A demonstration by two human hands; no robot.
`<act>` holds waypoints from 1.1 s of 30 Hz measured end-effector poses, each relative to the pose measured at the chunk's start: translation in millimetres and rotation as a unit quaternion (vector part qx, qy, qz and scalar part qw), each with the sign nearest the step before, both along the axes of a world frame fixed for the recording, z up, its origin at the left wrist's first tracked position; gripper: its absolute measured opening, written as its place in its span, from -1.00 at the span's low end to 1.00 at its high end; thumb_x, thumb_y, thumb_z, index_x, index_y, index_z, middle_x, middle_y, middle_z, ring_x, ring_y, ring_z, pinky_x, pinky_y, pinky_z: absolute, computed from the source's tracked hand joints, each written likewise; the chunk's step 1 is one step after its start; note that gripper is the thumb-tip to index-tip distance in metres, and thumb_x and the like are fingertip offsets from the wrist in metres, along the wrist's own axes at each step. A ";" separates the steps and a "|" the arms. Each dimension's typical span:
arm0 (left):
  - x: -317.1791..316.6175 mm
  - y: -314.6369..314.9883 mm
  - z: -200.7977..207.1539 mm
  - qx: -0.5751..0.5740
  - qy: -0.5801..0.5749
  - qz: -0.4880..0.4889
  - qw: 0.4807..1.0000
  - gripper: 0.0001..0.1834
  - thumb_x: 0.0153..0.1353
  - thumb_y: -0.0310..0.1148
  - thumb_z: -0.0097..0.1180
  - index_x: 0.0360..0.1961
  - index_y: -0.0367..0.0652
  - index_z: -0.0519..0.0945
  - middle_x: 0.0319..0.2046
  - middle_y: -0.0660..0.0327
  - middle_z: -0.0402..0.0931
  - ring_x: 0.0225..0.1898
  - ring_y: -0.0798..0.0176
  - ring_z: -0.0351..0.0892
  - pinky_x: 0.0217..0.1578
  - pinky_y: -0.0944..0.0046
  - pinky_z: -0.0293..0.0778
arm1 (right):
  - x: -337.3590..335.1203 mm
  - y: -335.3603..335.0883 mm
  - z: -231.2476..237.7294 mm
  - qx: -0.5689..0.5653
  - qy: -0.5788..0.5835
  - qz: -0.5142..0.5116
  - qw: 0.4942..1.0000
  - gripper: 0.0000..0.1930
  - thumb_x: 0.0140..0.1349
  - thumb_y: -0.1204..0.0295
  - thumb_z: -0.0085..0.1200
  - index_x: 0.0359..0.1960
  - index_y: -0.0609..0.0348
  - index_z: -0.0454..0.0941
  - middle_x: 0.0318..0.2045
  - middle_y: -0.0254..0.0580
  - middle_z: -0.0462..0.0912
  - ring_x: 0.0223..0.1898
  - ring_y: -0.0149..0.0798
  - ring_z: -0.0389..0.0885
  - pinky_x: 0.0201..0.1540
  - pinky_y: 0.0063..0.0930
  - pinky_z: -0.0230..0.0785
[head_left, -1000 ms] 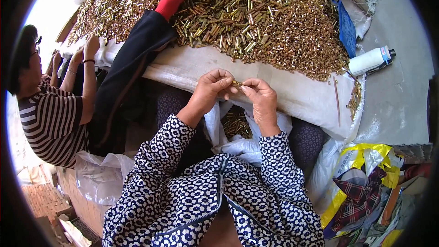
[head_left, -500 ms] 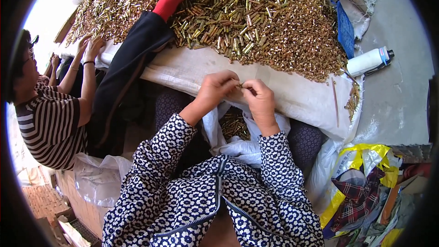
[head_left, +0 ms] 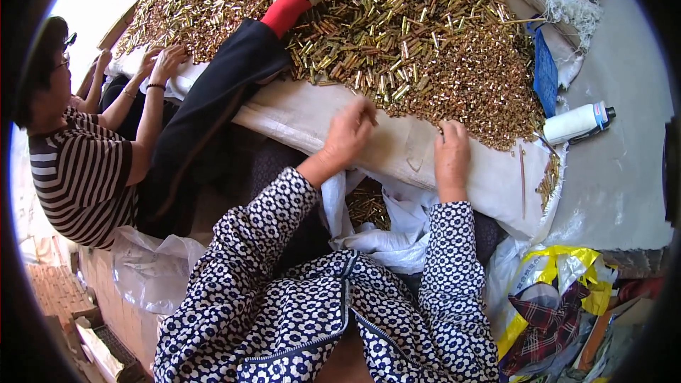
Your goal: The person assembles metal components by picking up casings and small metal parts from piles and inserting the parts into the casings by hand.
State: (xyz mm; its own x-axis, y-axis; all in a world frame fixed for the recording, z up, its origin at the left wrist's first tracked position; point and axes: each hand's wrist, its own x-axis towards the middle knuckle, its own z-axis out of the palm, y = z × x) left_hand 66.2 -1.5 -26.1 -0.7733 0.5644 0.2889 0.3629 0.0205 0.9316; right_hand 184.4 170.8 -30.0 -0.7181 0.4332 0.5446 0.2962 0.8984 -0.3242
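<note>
My left hand (head_left: pixel 347 133) hovers above the pale cloth at the near edge of a heap of brass-coloured metal sleeves (head_left: pixel 340 39). Its fingers are bent and a little apart, with nothing visible between them. My right hand (head_left: pixel 452 159) is at the front edge of a pile of small coppery metal pieces (head_left: pixel 472 64). There the fingertips are pressed together among the pieces, and what they pinch is too small to make out. Between my knees and below my hands, a white woven sack (head_left: pixel 383 241) stands open with brass-coloured parts (head_left: pixel 367 206) inside.
A dark-trousered leg (head_left: pixel 213 92) with a red sock lies across the work surface at left. Beside it, a person in a striped top (head_left: pixel 85 170) handles parts. At right are a white bottle (head_left: pixel 571 124), a thin rod (head_left: pixel 523 181) and a yellow-and-white bag (head_left: pixel 525 312) with cloth.
My hands were together over the sack, pinching a small metal piece. Now they are apart: the left has moved up toward the sleeves, the right rightward to the small pieces.
</note>
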 end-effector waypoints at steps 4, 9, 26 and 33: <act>-52.2 6.2 3.1 -0.113 0.222 0.141 0.958 -0.84 -0.01 -0.51 -0.01 -0.33 -0.22 0.43 -0.44 0.08 0.43 -0.40 0.08 0.46 -0.39 0.21 0.39 | -6.2 -1.1 -1.8 -0.004 0.004 0.023 1.000 -0.90 -0.02 0.61 -0.03 -0.43 0.23 0.48 -0.35 -0.13 0.47 -0.25 -0.11 0.45 -0.16 -0.33 0.35; -78.2 16.4 8.5 -0.261 0.301 0.092 0.913 -0.83 -0.03 -0.44 0.03 -0.36 -0.21 0.43 -0.33 0.06 0.40 -0.34 -0.01 0.46 -0.35 0.10 0.39 | -7.1 -5.5 1.0 0.005 -0.009 0.034 0.999 -0.91 -0.01 0.59 -0.02 -0.43 0.20 0.49 -0.35 -0.15 0.48 -0.26 -0.12 0.45 -0.17 -0.34 0.34; -39.5 -7.0 15.0 -0.065 0.042 -0.021 0.997 -0.86 0.08 -0.52 0.00 -0.29 -0.20 0.42 -0.50 0.26 0.44 -0.51 0.41 0.48 -0.56 0.44 0.36 | 3.2 -30.0 11.6 -0.146 0.051 0.055 0.986 -0.91 -0.04 0.65 -0.01 -0.44 0.26 0.46 -0.44 -0.22 0.51 -0.45 -0.24 0.52 -0.37 -0.45 0.40; -7.7 -26.8 10.1 0.068 -0.335 -0.096 0.935 -0.90 0.15 -0.43 0.02 -0.31 -0.19 0.43 -0.50 0.27 0.50 -0.50 0.44 0.51 -0.60 0.53 0.33 | -3.0 -67.7 10.6 -0.622 0.152 0.185 0.746 -0.91 0.04 0.61 0.07 -0.39 0.23 0.49 -0.45 -0.37 0.55 -0.47 -0.60 0.45 -0.38 -0.75 0.31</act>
State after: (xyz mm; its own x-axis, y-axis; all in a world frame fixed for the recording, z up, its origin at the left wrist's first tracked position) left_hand 58.5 -28.3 -16.0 -0.6946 0.7046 -0.1452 -0.3184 -0.1200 0.9403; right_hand 181.4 103.1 -19.4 -0.8385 0.5426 0.0491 -0.1547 -0.1506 -0.9764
